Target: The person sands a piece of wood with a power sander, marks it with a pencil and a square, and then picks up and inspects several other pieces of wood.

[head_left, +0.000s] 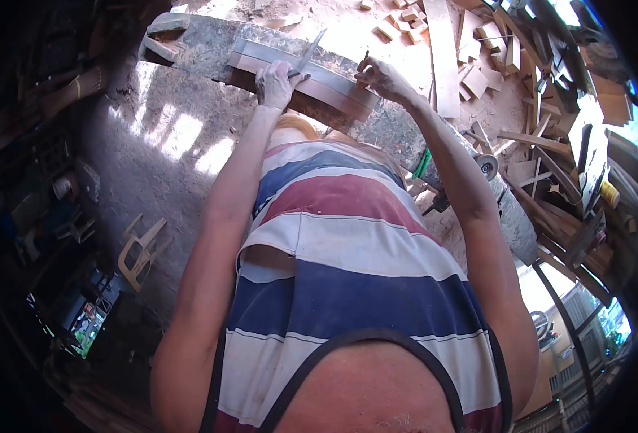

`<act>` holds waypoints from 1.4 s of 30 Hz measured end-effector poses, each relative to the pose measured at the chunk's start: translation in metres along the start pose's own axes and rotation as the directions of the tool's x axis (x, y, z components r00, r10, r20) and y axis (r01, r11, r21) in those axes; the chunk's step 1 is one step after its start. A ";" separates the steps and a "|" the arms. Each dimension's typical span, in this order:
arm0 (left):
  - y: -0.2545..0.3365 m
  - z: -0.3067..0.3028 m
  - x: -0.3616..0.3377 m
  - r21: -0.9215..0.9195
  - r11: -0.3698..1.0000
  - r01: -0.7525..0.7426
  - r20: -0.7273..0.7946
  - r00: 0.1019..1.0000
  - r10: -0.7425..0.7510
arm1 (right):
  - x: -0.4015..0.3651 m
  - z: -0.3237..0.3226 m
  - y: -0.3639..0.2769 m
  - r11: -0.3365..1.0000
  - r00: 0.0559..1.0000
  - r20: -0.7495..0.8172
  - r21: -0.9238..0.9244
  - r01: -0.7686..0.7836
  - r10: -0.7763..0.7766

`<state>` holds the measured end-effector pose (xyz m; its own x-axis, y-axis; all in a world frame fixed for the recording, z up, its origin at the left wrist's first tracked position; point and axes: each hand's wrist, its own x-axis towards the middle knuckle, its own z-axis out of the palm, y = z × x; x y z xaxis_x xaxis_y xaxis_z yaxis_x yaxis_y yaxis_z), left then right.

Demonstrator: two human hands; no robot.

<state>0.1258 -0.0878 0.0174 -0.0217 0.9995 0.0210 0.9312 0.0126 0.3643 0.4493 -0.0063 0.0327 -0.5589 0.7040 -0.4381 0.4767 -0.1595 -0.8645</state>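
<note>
At the far end of the head view, a grey workbench (203, 50) carries stacked wooden boards (326, 83). Wood offcuts (478, 68) litter the ground at far right. An angle grinder (486, 166) sits at the bench's right edge, and a pale chair (142, 252) stands at left. Only the hands overlap the boards. The left hand (276, 83) rests on the boards, fingers closed over a metal ruler (310, 52) laid across them. The right hand (380, 76), just right of the ruler at the boards' right end, pinches a pencil (364, 59).

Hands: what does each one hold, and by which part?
The right hand pinches a pencil near its lower end. The left hand holds the near end of a metal ruler down on the boards.
</note>
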 end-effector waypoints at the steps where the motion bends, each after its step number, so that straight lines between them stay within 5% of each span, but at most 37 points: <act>1: -0.002 0.000 0.005 0.005 1.000 0.018 0.033 0.999 -0.018 | 0.001 -0.001 -0.001 1.000 1.000 -0.001 0.002 -0.006 0.006; 13: 0.008 -0.019 0.025 0.069 0.984 0.167 0.280 0.943 -0.180 | 0.000 -0.007 0.008 0.996 0.999 0.009 -0.072 0.054 -0.054; 16: 0.010 -0.022 0.028 0.089 0.982 0.164 0.305 0.935 -0.183 | -0.013 -0.019 0.010 0.992 0.997 0.034 -0.112 -0.060 0.064; 22: 0.009 -0.025 0.031 0.062 0.987 0.149 0.313 0.936 -0.161 | 0.004 0.003 0.000 0.996 0.995 -0.036 -0.018 0.092 -0.092; 28: -0.002 -0.019 0.032 -0.019 0.999 0.045 0.230 0.972 -0.039 | -0.034 -0.012 0.016 0.998 0.992 -0.123 -0.056 -0.022 0.015; 31: -0.007 -0.017 0.034 -0.012 1.000 0.008 0.238 0.971 -0.005 | -0.083 -0.032 0.027 0.934 0.961 -0.163 -0.247 -0.257 0.221; 34: -0.005 -0.022 0.043 -0.068 0.995 0.076 0.335 0.941 -0.049 | -0.126 -0.009 0.027 0.960 0.836 -0.473 0.176 -0.219 0.277; 37: -0.002 -0.035 0.049 -0.083 0.993 0.086 0.438 0.898 -0.041 | -0.138 0.043 0.024 0.866 0.561 -0.680 0.478 -0.148 0.472; 41: -0.011 -0.043 0.059 -0.141 0.987 0.071 0.513 0.858 0.011 | -0.125 0.147 -0.009 0.611 0.133 -0.647 0.757 0.234 0.751; 42: -0.012 -0.045 0.063 -0.155 0.985 0.081 0.543 0.840 0.017 | -0.116 0.173 -0.014 0.555 0.092 -0.610 0.765 0.329 0.787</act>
<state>0.0965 -0.0260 0.0563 0.1946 0.8546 -0.4815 0.8586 0.0889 0.5048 0.3899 -0.2057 0.0535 0.7380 0.3613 -0.5700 -0.4379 -0.3862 -0.8118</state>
